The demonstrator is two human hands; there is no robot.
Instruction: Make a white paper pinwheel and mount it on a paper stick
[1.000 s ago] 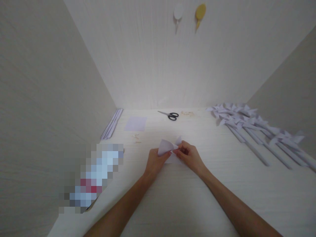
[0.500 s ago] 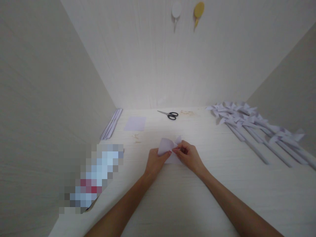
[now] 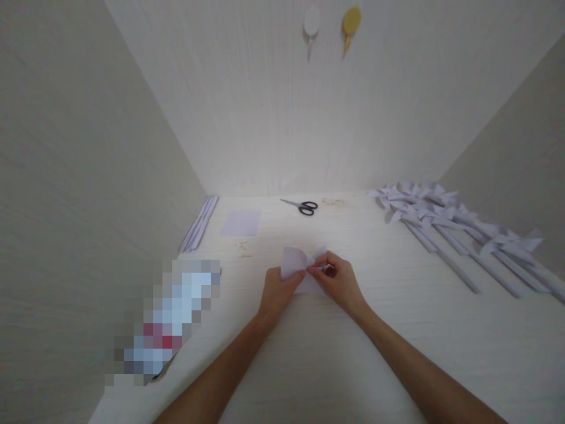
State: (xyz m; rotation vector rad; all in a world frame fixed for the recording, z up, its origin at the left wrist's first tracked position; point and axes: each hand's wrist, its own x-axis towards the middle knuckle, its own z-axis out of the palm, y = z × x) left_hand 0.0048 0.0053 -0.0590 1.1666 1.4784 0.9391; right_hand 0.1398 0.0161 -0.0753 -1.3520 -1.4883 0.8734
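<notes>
A pale lilac sheet of paper [image 3: 292,262] is between my hands at the middle of the table, its corners curled in toward the centre. My left hand [image 3: 279,290] grips its left side, with the thumb pressed near the middle. With thumb and fingertips, my right hand [image 3: 338,277] pinches the paper at the centre and right. Whether a small fastener is under those fingertips is hidden. Beyond my hands lies a flat square of paper [image 3: 241,223], with a few small light-coloured bits [image 3: 243,249] just below it.
Black-handled scissors [image 3: 304,206] lie near the back wall beside a scatter of small bits [image 3: 334,202]. Rolled paper sticks [image 3: 199,225] rest at back left, above a blurred-out object [image 3: 176,312]. Several paper pinwheels [image 3: 430,215] are heaped at right. Two hooks [image 3: 351,22] hang on the wall.
The paper's left flap has spread slightly to the left and flattened a little. Both hands keep their hold at nearly the same place; the view has shifted slightly.
</notes>
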